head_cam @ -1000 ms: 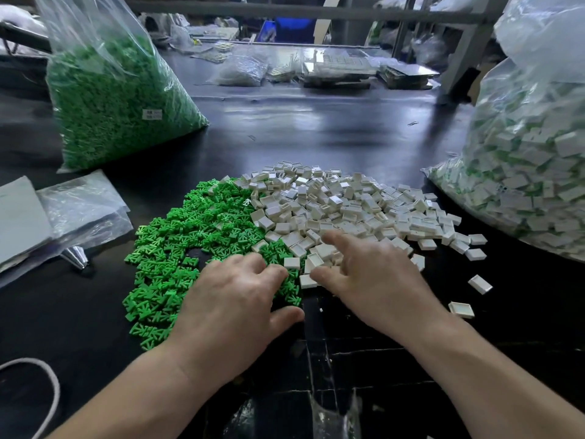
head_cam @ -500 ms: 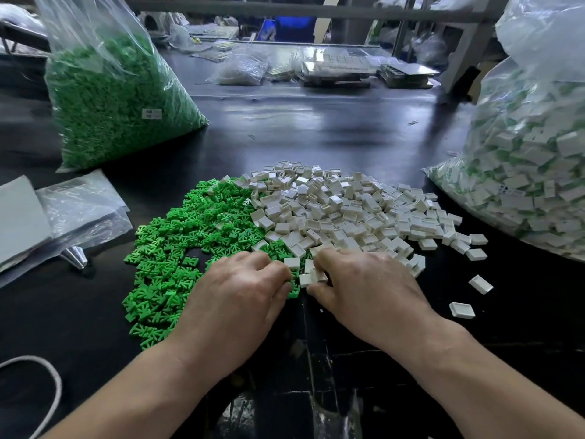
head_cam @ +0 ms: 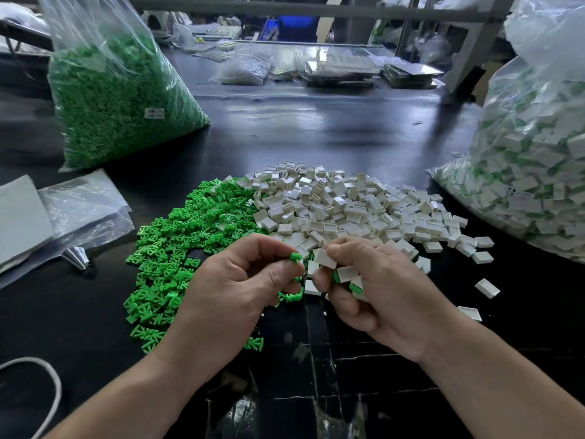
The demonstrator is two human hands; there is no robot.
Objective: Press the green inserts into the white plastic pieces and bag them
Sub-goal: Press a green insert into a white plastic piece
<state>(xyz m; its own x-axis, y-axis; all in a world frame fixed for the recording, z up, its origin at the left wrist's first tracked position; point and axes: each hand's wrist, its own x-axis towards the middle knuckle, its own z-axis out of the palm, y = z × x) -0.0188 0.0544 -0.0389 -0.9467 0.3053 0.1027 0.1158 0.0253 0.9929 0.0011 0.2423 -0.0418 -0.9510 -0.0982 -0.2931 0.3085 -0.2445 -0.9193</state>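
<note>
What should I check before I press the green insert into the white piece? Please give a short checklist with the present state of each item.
1. Grip on the green insert: ok, the left hand pinches it at its fingertips.
2. Grip on the white piece: ok, the right hand pinches it.
3. Insert facing the piece's opening: cannot tell, the opening is hidden; the two are apart.
4. Right hand free of other parts: not ok, assembled pieces sit under its curled fingers.
5. Mouth of the bag of finished pieces open: cannot tell, it is out of view.

A factory assembly bench: bulk parts bags (head_cam: pixel 120 99) on a black worktable (head_cam: pixel 316 128).
</note>
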